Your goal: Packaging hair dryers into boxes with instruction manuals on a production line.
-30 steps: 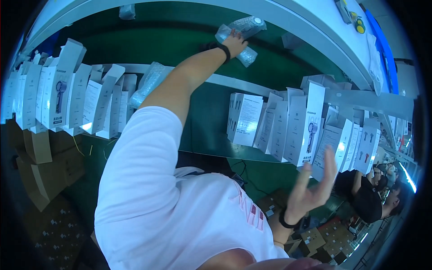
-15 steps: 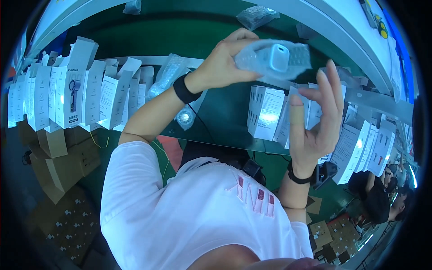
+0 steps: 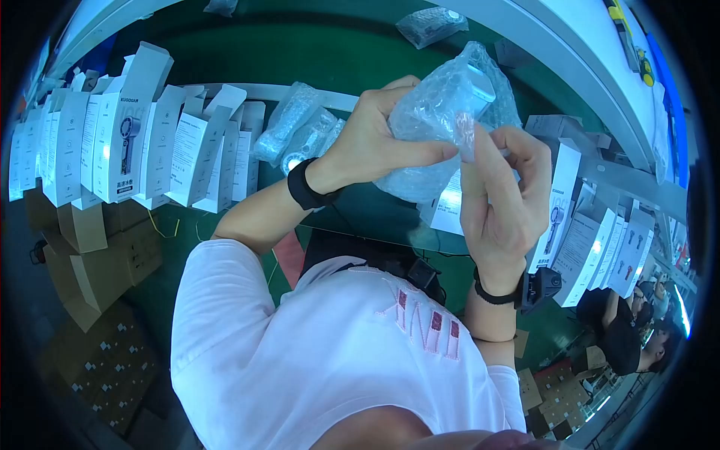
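A clear bubble-wrap bag point(image 3: 427, 105) is held up over the green table, with the rounded end of a pale blue device point(image 3: 481, 87) showing at its upper right. My left hand point(image 3: 375, 139) grips the bag from the left, thumb laid across its front. Thumb and forefinger of my right hand point(image 3: 510, 206) pinch the wrap at the bag's near right side. The device's lower part is hidden by the wrap. Beside my left wrist lie two bubble-wrapped items point(image 3: 291, 120), the nearer one with a round end.
Open white cartons point(image 3: 127, 150) stand in a row on the left; more white cartons point(image 3: 589, 251) stand on the right. Another wrapped item point(image 3: 431, 28) lies at the far side. Brown cardboard boxes point(image 3: 112, 262) sit low on the left. A person in black point(image 3: 619, 330) is at the far right.
My right hand has come in from an open, spread pose and now pinches the wrap. The bag has turned, its bubbled side facing up and its near end showing wider.
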`<state>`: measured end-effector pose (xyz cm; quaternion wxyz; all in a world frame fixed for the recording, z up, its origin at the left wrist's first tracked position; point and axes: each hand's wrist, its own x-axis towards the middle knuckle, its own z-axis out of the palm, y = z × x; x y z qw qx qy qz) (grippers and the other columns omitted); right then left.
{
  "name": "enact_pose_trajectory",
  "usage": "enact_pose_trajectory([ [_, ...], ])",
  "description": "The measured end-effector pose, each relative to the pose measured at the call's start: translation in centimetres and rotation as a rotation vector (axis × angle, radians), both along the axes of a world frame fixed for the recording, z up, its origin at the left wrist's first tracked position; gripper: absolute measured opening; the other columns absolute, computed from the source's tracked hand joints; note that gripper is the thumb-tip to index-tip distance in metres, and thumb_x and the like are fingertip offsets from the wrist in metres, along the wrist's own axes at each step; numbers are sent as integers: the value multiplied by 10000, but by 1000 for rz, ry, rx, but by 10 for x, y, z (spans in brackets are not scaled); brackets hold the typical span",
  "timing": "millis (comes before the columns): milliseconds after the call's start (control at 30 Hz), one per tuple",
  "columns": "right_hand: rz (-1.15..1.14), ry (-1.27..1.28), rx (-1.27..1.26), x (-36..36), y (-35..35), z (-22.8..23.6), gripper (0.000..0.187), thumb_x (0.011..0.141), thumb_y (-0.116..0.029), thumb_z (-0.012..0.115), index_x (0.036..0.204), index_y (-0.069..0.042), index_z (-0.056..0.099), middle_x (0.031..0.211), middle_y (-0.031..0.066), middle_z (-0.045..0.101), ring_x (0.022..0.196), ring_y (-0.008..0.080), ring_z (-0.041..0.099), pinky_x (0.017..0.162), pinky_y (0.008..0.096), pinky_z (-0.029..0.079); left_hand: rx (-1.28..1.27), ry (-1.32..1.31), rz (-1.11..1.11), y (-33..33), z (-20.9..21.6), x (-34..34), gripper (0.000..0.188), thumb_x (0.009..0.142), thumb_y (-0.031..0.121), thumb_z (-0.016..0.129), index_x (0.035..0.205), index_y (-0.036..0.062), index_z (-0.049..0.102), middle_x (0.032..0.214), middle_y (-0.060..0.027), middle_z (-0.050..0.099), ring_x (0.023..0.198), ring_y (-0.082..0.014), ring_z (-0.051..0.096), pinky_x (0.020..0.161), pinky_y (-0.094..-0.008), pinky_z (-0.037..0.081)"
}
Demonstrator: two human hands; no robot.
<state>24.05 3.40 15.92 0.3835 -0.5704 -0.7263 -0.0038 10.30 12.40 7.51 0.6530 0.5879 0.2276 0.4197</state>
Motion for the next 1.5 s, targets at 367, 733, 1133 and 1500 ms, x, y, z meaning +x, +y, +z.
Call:
enact_pose_trajectory([
  [367,-279,329,-211,29,-31,-37,505,810,-29,671,1288,-9,508,1319,232,426,1010,318,572,749,340,543,614,1094,-141,182,-133,154,470,654,323,747,1009,29,652,970,-198,668,936,-319,647,803,-392,515],
  [733,-405,481,-275,65,-106,-71,544,799,-23,685,1305,0,486,1303,218,474,808,207,645,727,304,526,836,1149,-24,245,-222,253,667,702,286,757,1270,66,485,1237,-187,543,1162,-334,516,953,-403,443],
  [1133,-304,562,-399,76,-119,-89,535,773,3,697,1274,20,510,1162,208,573,798,234,635,711,306,521,655,473,-304,177,-160,321,657,712,218,761,1272,56,458,1275,-146,504,1210,-298,476,995,-372,418],
  [1500,-425,562,-266,67,-77,-84,718,753,-24,721,1385,0,381,1344,200,461,894,209,636,800,321,517,999,486,-132,122,-90,164,717,656,266,800,1247,6,489,1301,-201,476,1246,-315,431,1051,-396,353],
])
